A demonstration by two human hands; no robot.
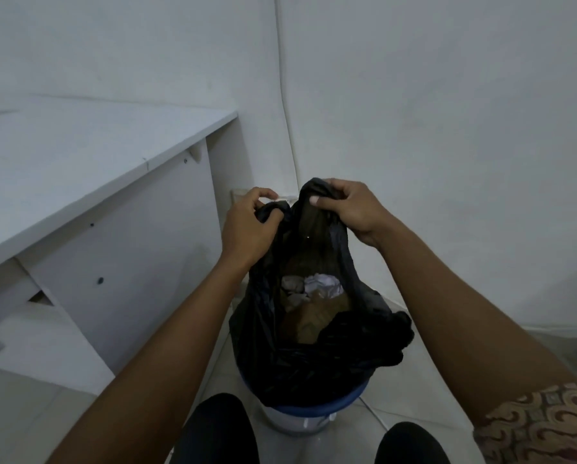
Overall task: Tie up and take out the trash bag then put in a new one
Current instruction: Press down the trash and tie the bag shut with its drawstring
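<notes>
Your left hand (247, 226) pinches bag (300, 356) rim at 10 o'clock, right hand (347, 209) grasps rim at 1 o'clock. Bag sits in bin (317, 408), mouth open — knot, removal, new liner all pending.

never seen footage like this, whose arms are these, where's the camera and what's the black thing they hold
There is no machine here. One camera sits on a person's head, looking forward and down, so both arms are the wearer's own. The left hand and the right hand each grip a bunched part of the top edge of a black trash bag. The bag sits in a bin with a blue rim on the floor; its mouth is open, not yet tied, and crumpled paper shows inside. A white desk stands to the left. The dark shapes at the bottom are the person's knees.
</notes>
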